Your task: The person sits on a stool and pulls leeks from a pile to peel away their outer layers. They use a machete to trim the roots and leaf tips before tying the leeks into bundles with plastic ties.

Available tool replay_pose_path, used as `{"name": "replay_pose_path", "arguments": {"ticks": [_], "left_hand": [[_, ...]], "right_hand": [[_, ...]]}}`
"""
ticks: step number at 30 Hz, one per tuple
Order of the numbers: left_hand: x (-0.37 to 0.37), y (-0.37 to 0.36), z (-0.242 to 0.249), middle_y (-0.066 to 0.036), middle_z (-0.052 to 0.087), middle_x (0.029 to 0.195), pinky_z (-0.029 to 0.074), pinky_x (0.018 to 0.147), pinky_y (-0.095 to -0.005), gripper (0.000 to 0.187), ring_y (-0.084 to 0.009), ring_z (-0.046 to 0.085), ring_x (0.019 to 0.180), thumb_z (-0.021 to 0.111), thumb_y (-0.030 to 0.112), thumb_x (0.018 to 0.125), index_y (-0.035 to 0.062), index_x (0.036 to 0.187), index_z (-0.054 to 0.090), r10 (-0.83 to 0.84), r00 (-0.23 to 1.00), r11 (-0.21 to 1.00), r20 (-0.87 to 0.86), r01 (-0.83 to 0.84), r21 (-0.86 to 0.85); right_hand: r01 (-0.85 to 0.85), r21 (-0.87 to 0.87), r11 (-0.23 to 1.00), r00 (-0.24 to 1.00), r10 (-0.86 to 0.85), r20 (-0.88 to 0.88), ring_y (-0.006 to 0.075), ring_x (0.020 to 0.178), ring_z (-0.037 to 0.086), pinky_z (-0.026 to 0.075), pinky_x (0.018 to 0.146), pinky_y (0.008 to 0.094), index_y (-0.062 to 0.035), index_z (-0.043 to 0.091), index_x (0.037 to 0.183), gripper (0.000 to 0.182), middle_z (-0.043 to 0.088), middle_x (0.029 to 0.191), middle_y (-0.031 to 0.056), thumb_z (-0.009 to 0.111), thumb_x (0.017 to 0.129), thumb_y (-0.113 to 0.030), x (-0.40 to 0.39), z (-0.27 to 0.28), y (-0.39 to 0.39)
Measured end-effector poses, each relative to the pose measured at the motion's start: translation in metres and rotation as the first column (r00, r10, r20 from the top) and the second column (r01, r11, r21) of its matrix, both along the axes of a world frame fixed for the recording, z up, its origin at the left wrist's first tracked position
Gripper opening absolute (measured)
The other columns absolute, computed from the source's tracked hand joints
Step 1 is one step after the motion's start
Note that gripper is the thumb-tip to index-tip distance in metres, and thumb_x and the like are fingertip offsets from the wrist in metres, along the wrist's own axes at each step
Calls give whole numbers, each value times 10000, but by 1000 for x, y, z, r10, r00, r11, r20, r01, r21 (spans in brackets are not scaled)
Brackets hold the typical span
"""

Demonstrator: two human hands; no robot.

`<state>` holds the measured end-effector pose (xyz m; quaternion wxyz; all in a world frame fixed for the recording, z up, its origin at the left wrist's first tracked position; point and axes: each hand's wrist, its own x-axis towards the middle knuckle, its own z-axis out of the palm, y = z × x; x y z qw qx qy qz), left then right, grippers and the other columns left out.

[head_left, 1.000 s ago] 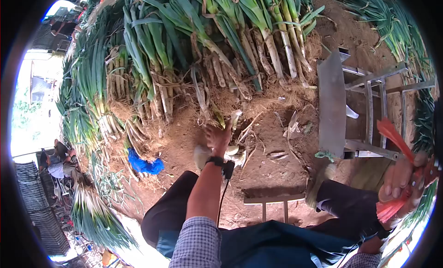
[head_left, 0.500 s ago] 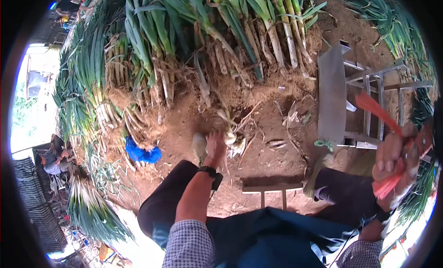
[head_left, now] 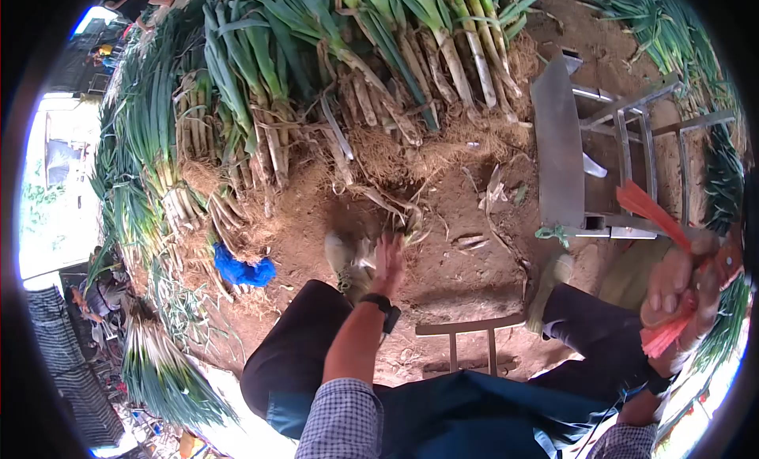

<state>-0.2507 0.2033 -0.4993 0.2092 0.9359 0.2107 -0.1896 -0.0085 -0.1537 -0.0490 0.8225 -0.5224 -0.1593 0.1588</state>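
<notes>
My left hand point(head_left: 387, 257) reaches down over the dirt with its fingers stretched out, just short of a few leek trimmings and roots point(head_left: 399, 218). It holds nothing that I can see. My right hand point(head_left: 678, 289) is raised at the right edge, closed around a bundle of red-orange strips point(head_left: 650, 210) that stick out above and below the fist. A big pile of leeks point(head_left: 332, 71) with muddy roots lies across the top, in front of me.
A grey metal stand point(head_left: 560, 143) with a frame is at the right. A blue cloth point(head_left: 241, 271) lies on the dirt at the left. My shoes point(head_left: 341, 257) and a low stool bar point(head_left: 466, 328) are below. More leek bundles point(head_left: 162, 372) lie at lower left.
My left hand drew back from the leek roots toward my foot and now hovers with fingers spread above the scraps. My right hand stayed raised with the red strips.
</notes>
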Motion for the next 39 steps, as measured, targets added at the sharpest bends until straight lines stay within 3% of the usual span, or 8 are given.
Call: {"name": "replay_pose_path", "arguments": {"ticks": [7,16,18,23,26,31,33,39], "left_hand": [[104,66,22,-271,354,1478,304,1115,-477,603,-429,362,1354,297,491,1027,98,1485,304,477,834,878,278,-435,-201],[123,-19,77,-156,627,894,531,636,-412,167,-293,643,758,536,197,924,91,1004,638,-232,954,968,189,246,-56],[148,-78,98,-209,543,1310,547,656,-429,245,-308,675,790,660,97,829,94,1073,642,-531,845,827,-57,532,179],[240,-140,88,-197,533,1322,563,650,-452,442,-316,695,810,697,163,805,118,1225,565,-10,1000,879,-1,8,-477],[238,-141,65,-194,608,1195,569,690,-455,347,-356,694,863,635,120,834,116,1180,606,-484,872,874,74,476,103],[202,-110,56,-233,657,1085,522,795,-517,360,-396,648,999,493,326,931,53,1088,667,-560,813,825,-159,564,-25],[171,-94,27,-225,662,1014,524,772,-505,323,-382,656,960,496,296,921,69,1068,672,159,987,970,6,-155,-189],[188,-33,173,-256,629,1048,498,808,-523,287,-460,616,955,544,96,862,35,1137,597,-402,879,915,256,378,141]], "right_hand": [[-208,31,978,975,204,90,181,603,572,537,567,346,25,377,1275,360,573,850,122,478,1026,-214,19,7,-48],[49,83,995,993,-58,106,129,522,502,491,480,292,36,417,1196,327,515,715,57,529,994,-195,22,19,-48],[84,99,991,989,-95,111,131,515,493,481,474,291,34,437,1207,336,505,706,49,512,1005,-224,26,17,-53],[421,107,901,905,-425,21,128,520,461,456,465,296,16,487,1137,320,461,668,35,481,1005,-276,32,27,-51],[440,118,890,895,-445,25,134,506,471,454,448,292,0,495,1135,326,472,671,44,532,982,-285,41,28,-54],[337,-54,940,941,-334,62,145,559,531,469,515,311,-19,562,1118,291,551,724,73,618,930,-234,48,45,-62],[389,-122,913,920,-392,3,152,578,552,476,548,323,-8,579,1150,290,580,756,71,620,919,-178,47,64,-69],[784,-239,573,619,-688,379,108,608,532,441,576,254,-4,564,1222,327,541,728,21,606,936,-156,-2,95,-227]]}}
